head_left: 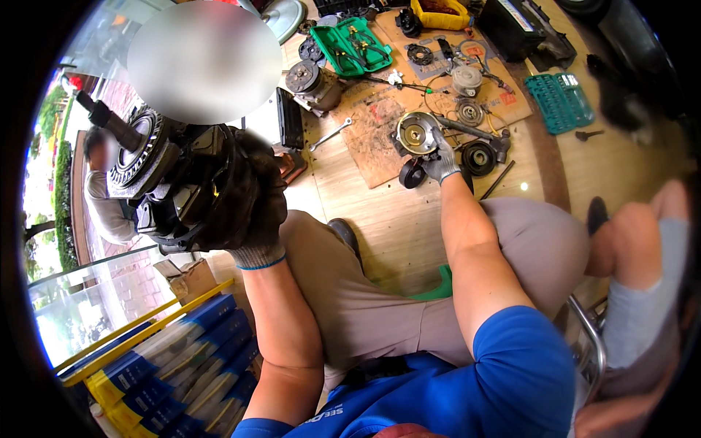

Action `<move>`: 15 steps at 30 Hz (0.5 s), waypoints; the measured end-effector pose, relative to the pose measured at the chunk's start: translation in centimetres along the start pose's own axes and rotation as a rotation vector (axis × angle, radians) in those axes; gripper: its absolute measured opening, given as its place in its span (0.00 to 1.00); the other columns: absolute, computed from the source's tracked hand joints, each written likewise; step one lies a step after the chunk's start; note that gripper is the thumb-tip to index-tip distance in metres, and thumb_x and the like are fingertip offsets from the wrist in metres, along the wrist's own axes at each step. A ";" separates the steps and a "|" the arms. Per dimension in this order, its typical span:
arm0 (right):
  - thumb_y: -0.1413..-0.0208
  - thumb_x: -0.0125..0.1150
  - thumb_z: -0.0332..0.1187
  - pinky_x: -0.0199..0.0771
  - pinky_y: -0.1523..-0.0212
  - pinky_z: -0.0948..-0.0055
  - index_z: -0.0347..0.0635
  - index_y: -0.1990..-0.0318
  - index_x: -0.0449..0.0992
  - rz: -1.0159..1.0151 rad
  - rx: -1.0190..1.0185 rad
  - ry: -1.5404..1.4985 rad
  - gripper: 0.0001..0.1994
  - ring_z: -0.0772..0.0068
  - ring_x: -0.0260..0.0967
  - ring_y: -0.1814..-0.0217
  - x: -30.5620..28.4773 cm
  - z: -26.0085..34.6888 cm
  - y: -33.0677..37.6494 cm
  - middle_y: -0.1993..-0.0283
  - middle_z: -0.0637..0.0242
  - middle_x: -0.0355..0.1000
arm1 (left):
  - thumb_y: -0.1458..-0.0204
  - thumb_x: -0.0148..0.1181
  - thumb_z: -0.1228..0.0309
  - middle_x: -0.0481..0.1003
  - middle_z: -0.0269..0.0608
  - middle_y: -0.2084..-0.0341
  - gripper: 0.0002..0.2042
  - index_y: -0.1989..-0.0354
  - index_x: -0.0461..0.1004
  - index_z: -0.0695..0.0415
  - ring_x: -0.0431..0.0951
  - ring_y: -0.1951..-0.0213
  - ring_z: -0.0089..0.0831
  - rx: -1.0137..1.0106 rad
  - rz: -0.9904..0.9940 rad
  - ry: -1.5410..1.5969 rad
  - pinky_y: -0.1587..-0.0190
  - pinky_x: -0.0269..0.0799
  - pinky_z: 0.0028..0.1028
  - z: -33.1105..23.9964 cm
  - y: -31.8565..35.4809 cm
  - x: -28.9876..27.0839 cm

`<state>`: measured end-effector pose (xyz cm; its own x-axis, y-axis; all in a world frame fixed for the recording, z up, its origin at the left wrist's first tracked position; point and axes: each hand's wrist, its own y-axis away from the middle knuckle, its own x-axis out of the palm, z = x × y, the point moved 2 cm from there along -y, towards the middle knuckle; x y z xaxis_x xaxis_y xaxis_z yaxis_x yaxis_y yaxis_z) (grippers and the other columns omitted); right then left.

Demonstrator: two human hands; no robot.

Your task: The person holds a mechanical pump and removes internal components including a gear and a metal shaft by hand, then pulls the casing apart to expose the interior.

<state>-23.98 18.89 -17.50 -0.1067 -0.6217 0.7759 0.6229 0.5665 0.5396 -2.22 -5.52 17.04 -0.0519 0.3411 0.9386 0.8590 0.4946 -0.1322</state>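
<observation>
Raised at the left, my left hand point(264, 208) wears a dark, soiled glove with a grey cuff. It grips a large dark alternator rotor point(193, 186) with claw-like blocks, a toothed ring and a shaft point(117, 125) pointing up and left. The fingers behind the rotor are partly hidden. My right hand point(443, 163), in a grey glove, is low over the floor, its fingers closed on the edge of a round, shiny metal housing point(417, 133). Beside it are a small black pulley point(412, 174), a black ring-shaped pulley point(478, 158) and a hammer point(501, 146).
Cardboard point(372, 146) lies on the floor under parts. Around are a wrench point(331, 135), a compressor-like unit point(312, 84), a green tool case point(354, 45), a teal socket case point(559, 102) and a black battery point(511, 28). Boxes point(175, 365) fill a yellow-edged rack; another person's knee point(634, 237) is at right.
</observation>
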 end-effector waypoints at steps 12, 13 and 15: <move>0.34 0.54 0.57 0.80 0.51 0.56 0.54 0.36 0.71 -0.073 -0.042 0.132 0.26 0.60 0.76 0.45 0.6 1.1 1.4 0.42 0.65 0.75 | 0.41 0.57 0.45 0.78 0.28 0.67 0.22 0.48 0.74 0.46 0.81 0.69 0.25 0.189 -0.065 -0.220 0.67 0.82 0.27 2.2 -0.4 2.7; 0.34 0.54 0.58 0.80 0.50 0.55 0.54 0.36 0.71 -0.081 -0.063 0.143 0.26 0.60 0.76 0.45 1.0 1.0 1.5 0.41 0.66 0.75 | 0.42 0.58 0.45 0.78 0.30 0.66 0.23 0.47 0.73 0.47 0.81 0.68 0.26 0.170 -0.003 -0.198 0.66 0.82 0.28 2.1 -0.5 2.8; 0.32 0.51 0.57 0.80 0.50 0.55 0.54 0.35 0.70 -0.050 -0.071 0.146 0.26 0.60 0.75 0.43 1.4 0.7 1.8 0.40 0.65 0.75 | 0.44 0.60 0.44 0.78 0.34 0.62 0.26 0.45 0.72 0.49 0.81 0.67 0.29 0.132 0.117 -0.158 0.65 0.83 0.29 2.0 -0.3 3.0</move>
<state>-23.60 19.44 -15.25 -0.0284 -0.7232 0.6900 0.6734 0.4964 0.5479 -3.64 -3.07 19.26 -0.0437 0.5185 0.8540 0.7903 0.5409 -0.2879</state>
